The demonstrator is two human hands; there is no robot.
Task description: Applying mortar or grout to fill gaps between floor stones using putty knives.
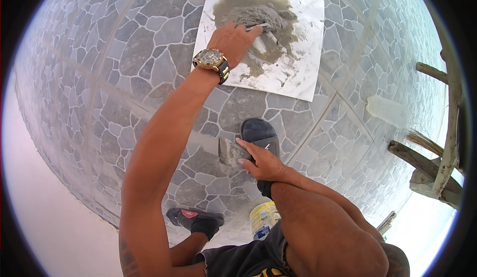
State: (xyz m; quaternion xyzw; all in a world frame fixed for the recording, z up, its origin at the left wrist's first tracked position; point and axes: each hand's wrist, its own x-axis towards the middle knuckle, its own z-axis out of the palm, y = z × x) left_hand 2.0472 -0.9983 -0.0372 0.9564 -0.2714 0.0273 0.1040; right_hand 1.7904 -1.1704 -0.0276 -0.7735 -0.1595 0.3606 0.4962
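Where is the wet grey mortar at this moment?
In the head view, the wet grey mortar is near the top edge, slightly right of centre, heaped on the white slab by the left hand.

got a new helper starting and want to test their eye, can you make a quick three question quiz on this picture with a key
1. Which hand reaches over the white slab, left or right?
2. True or false: the wet grey mix is inside the yellow bucket.
3. Fill in: the right hand holds a flat grey piece next to a dark ____.

Key
1. The left hand.
2. False; it is spread on the white slab.
3. Slipper.
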